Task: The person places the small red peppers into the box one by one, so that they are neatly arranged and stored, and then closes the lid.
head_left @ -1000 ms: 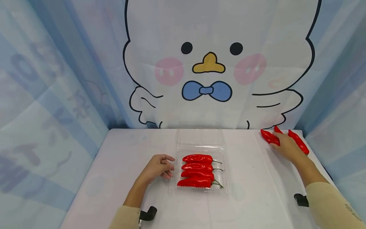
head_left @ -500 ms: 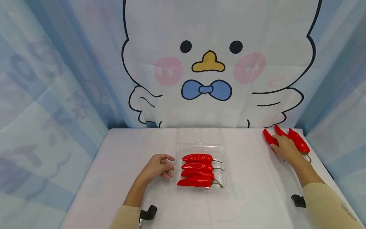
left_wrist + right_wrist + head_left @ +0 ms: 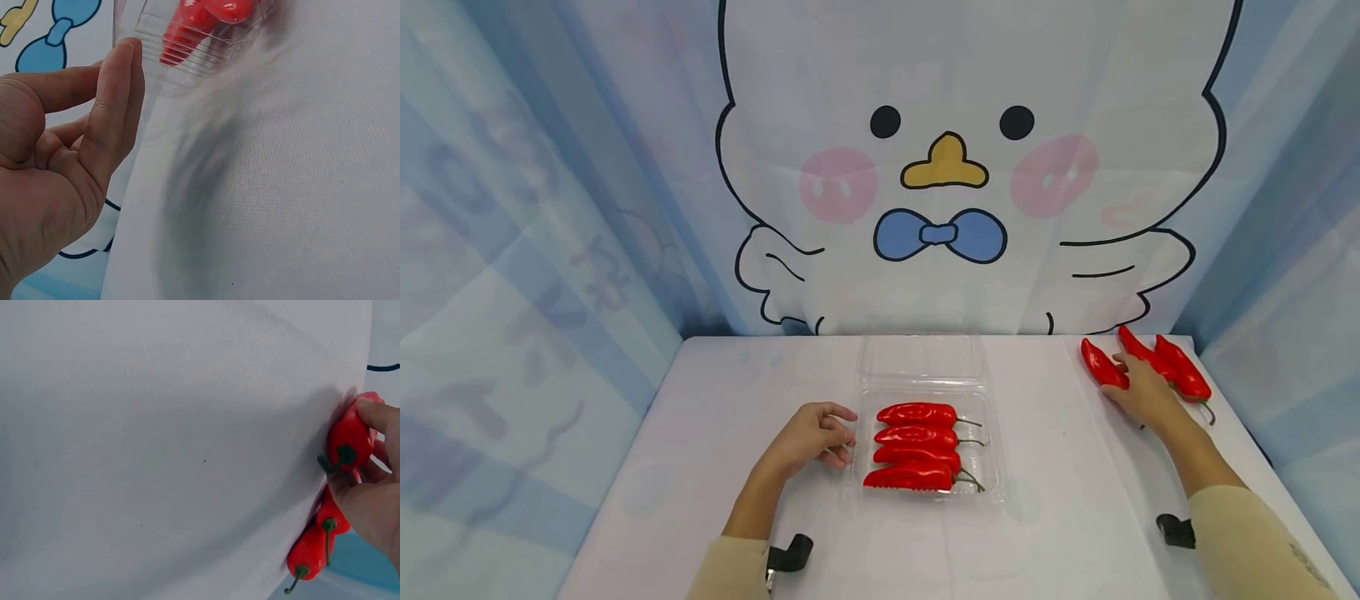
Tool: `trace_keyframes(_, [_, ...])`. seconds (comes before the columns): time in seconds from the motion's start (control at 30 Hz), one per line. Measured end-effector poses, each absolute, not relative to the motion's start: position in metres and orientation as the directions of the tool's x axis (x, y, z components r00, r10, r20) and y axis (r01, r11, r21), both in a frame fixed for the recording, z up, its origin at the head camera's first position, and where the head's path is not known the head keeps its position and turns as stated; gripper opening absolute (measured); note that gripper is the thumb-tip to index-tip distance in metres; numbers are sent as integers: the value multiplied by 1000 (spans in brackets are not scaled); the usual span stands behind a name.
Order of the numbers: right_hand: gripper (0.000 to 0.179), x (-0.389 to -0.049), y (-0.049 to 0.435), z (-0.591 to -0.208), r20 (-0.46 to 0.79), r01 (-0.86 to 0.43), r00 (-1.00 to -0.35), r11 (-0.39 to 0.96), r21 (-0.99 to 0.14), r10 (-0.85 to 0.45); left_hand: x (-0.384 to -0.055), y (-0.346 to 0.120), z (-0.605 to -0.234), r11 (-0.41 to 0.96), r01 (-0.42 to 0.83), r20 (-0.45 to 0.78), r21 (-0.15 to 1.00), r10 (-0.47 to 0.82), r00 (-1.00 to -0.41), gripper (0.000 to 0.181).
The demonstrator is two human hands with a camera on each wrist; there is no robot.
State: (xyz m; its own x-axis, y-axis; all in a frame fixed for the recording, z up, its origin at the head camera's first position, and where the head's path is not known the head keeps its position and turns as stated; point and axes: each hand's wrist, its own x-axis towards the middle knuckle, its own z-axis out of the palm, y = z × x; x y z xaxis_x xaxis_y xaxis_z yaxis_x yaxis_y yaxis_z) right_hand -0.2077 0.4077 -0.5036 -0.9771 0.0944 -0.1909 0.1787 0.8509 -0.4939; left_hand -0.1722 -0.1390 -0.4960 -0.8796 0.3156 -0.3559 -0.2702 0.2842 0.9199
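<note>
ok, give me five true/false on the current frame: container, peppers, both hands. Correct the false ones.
1. Four red peppers lie in the clear container. True.
2. The container is closed. False: its lid is open, on the far side.
3. The right hand grips a pepper. True.
4. The left hand is beside the container, without a pepper. True.
5. Just one pepper is outside the container. False: three are, the gripped one and two others beside the right hand.

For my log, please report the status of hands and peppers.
Right hand grips one loose pepper; left hand, empty, beside container. Four peppers inside, lid open. Two more peppers beside right hand; no blockage seen.
</note>
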Motion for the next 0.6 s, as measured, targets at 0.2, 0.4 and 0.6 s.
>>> trace_keyframes(0.2, [96, -208, 410, -506, -238, 194, -967, 865, -463, 89, -172, -139, -496, 281, -271, -357, 921, 323, -877, 33])
trace_keyframes(0.4, [95, -208, 407, -510, -216, 191, -972, 850, -491, 93, -174, -141, -496, 274, -280, -365, 920, 341, -866, 34])
trace_keyframes(0.6, [94, -205, 405, -510, -185, 164, -979, 856, -491, 81, -174, -141, -494, 286, -275, -367, 918, 346, -863, 35])
